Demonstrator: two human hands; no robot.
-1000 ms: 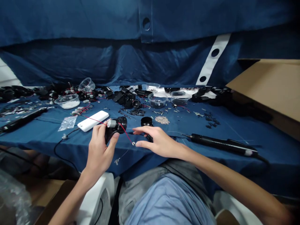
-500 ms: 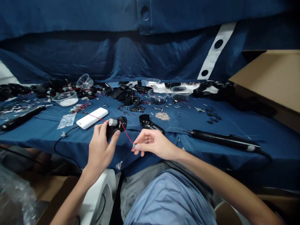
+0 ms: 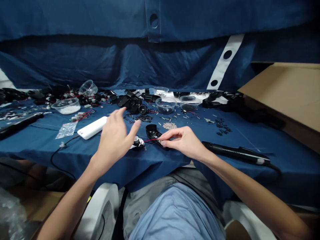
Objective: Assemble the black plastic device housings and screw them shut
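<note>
Our left grip is spread, thumb well apart from the fingers; our right grip is closed to a pinch. On the blue worktop we locate the black shell, partly behind the right grip, and the smaller black-and-white part beside the left thumb. Between fingertips, right, we pinch its red wire.

screwdriver right of housing, power bank left, bowls behind, all on table
</note>
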